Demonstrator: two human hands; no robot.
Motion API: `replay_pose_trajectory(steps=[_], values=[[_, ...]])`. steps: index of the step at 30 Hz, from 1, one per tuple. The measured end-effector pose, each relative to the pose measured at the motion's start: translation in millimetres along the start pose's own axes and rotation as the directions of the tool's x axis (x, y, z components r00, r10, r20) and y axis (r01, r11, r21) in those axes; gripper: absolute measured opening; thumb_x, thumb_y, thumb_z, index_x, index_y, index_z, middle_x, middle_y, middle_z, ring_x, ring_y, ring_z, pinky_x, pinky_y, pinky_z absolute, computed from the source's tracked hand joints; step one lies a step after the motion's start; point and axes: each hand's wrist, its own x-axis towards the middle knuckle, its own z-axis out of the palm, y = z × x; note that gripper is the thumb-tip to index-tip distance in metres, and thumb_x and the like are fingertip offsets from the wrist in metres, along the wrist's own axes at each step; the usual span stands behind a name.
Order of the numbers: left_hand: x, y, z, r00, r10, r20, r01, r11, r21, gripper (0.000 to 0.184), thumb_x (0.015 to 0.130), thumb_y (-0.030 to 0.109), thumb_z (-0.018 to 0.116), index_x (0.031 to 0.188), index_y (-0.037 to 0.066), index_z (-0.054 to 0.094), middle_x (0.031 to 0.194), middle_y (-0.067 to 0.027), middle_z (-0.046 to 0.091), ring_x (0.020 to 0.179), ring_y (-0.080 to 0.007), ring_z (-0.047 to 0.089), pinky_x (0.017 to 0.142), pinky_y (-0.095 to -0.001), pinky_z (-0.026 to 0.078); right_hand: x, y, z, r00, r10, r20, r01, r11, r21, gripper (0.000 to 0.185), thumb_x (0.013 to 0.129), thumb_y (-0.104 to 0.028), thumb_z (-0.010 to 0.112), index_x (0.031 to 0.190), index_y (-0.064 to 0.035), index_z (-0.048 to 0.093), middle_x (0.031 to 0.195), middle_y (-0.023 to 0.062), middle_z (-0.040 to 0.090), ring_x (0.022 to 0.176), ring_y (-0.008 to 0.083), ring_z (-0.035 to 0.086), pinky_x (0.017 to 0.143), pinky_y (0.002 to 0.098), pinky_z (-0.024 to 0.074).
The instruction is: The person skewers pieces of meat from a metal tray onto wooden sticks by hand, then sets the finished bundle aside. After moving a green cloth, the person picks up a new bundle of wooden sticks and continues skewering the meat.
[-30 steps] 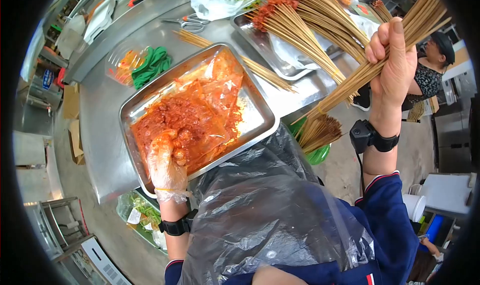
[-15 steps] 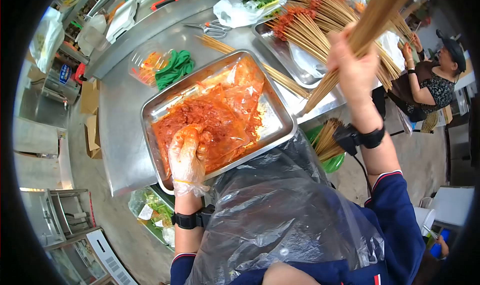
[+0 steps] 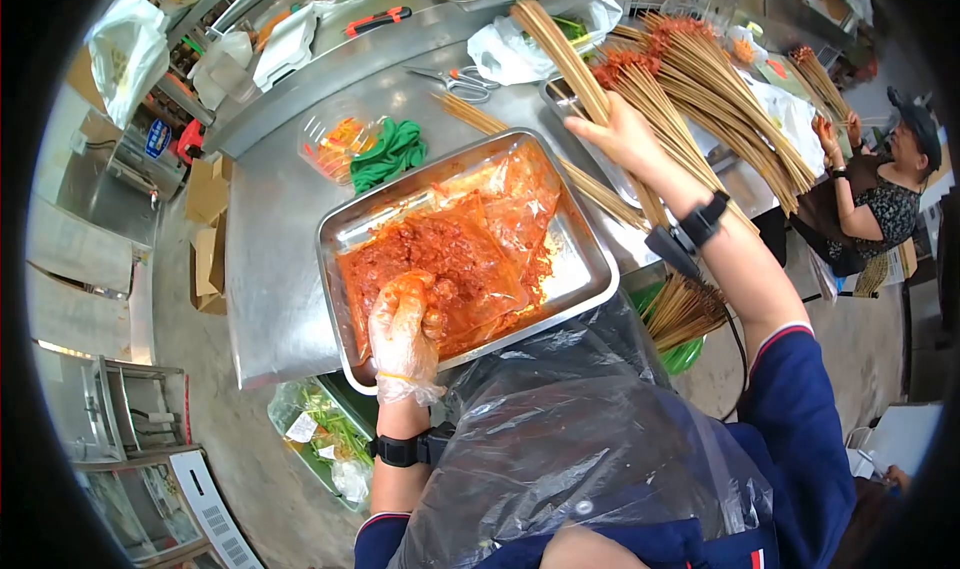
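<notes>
Inside the metal tray (image 3: 574, 273), my gloved left hand (image 3: 404, 321) curls in red paste (image 3: 435, 241), grasp unclear, while beyond it my right hand (image 3: 626, 137) grips long sticks (image 3: 562, 53) needing steady support.

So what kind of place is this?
Likely a commercial or small food-prep kitchen. Signs of it: a steel tray of red, sauce-coated food, bunches of skewers with red tips beside it, and a long steel worktop.

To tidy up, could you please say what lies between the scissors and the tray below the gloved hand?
Thin wooden sticks lie between scissors and tray in the head view.
</notes>
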Motion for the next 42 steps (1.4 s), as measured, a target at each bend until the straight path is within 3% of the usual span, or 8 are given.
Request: replay_pose_trajectory(steps=[12, 18, 29, 31, 32, 34, 35, 42], values=[[-7.0, 10.3, -29.2, 0.992, 0.097, -0.082, -0.098, 0.995, -0.01, 0.017, 0.086, 0.008, 0.058, 0.101, 0.001, 0.057, 0.085, -0.0027, 0.058, 0.062, -0.0077, 0.052, 0.051, -0.0186, 0.04, 65.8, -14.4, 29.9, 0.998, -0.054, -0.022, 0.046, 0.956, -0.29, 0.056, 0.074, -0.043, 0.068, 0.099, 0.0031, 0.051, 0.093, 0.0255, 0.062, 0.09, 0.0382, 0.06, 0.079, 0.0434, 0.0464], [-2.4, 7.7, -25.0, 0.992, 0.066, -0.103, -0.069, 0.997, -0.026, 0.015, 0.086, 0.009, 0.058, 0.1, 0.002, 0.058, 0.085, -0.0028, 0.058, 0.064, -0.0074, 0.052, 0.051, -0.0186, 0.04, -18.1, -34.4, -15.9, 0.967, 0.006, 0.254, -0.066, 0.972, 0.227, 0.036, 0.084, -0.025, 0.064, 0.108, -0.0017, 0.051, 0.069, 0.0009, 0.053, 0.051, 0.0063, 0.048, 0.042, 0.0228, 0.0378], [16.8, -5.5, -24.2, 0.999, 0.013, -0.035, -0.007, 0.989, 0.148, 0.015, 0.086, 0.01, 0.057, 0.099, 0.002, 0.06, 0.084, -0.001, 0.06, 0.064, -0.0083, 0.054, 0.054, -0.0197, 0.043, -136.3, -35.8, -44.4, 0.921, 0.032, 0.388, -0.23, 0.849, 0.476, 0.037, 0.087, -0.023, 0.06, 0.117, -0.0038, 0.047, 0.072, -0.0025, 0.049, 0.056, 0.0026, 0.045, 0.049, 0.0171, 0.0377], [25.2, -13.1, -28.6, 0.992, 0.103, 0.077, -0.128, 0.84, 0.527, 0.014, 0.084, 0.01, 0.058, 0.095, 0.003, 0.061, 0.082, -0.008, 0.063, 0.066, -0.0186, 0.058, 0.059, -0.0282, 0.046, -147.0, -22.9, -36.1, 0.856, 0.138, 0.499, -0.383, 0.817, 0.431, 0.036, 0.087, -0.025, 0.06, 0.114, -0.0038, 0.049, 0.073, -0.0024, 0.051, 0.06, 0.0049, 0.048, 0.054, 0.019, 0.0397], [27.8, -11.0, -26.1, 0.992, 0.103, 0.073, -0.126, 0.835, 0.535, 0.014, 0.084, 0.01, 0.058, 0.095, 0.003, 0.061, 0.082, -0.008, 0.063, 0.066, -0.0186, 0.058, 0.059, -0.0282, 0.046, -151.2, -16.6, -23.5, 0.901, 0.081, 0.426, -0.227, 0.925, 0.306, 0.033, 0.085, -0.023, 0.061, 0.109, -0.0026, 0.052, 0.074, 0.0014, 0.055, 0.065, 0.0106, 0.052, 0.06, 0.0241, 0.0432], [31.1, -6.9, -18.1, 0.891, 0.316, 0.326, -0.389, 0.162, 0.907, 0.015, 0.079, 0.01, 0.06, 0.092, 0.004, 0.061, 0.082, -0.0187, 0.062, 0.07, -0.033, 0.059, 0.064, -0.0392, 0.048, -158.2, -24.9, -14.3, 0.87, 0.038, 0.492, -0.136, 0.977, 0.165, 0.03, 0.083, -0.02, 0.063, 0.104, -0.0013, 0.053, 0.079, 0.0069, 0.059, 0.071, 0.016, 0.056, 0.066, 0.0288, 0.0446], [33.1, -7.1, -13.6, 0.902, 0.274, 0.334, -0.369, 0.086, 0.925, 0.019, 0.075, 0.011, 0.062, 0.092, 0.005, 0.059, 0.084, -0.0246, 0.058, 0.076, -0.0412, 0.055, 0.07, -0.0465, 0.046, -161.8, -24.2, -7.8, 0.883, -0.057, 0.466, -0.04, 0.98, 0.196, 0.027, 0.081, -0.017, 0.064, 0.1, -0.002, 0.053, 0.078, 0.011, 0.057, 0.071, 0.0177, 0.056, 0.067, 0.03, 0.0448], [50.9, -11.0, 8.1, 0.931, 0.055, 0.36, -0.334, -0.268, 0.904, 0.019, 0.074, 0.01, 0.061, 0.09, 0.004, 0.057, 0.085, -0.0201, 0.058, 0.08, -0.0392, 0.056, 0.068, -0.047, 0.045, -164.7, -31.1, 4.5, 0.95, -0.04, 0.31, -0.035, 0.972, 0.231, 0.018, 0.073, -0.008, 0.06, 0.087, 0.0001, 0.052, 0.071, 0.0127, 0.053, 0.063, 0.0227, 0.052, 0.061, 0.0324, 0.0425]])
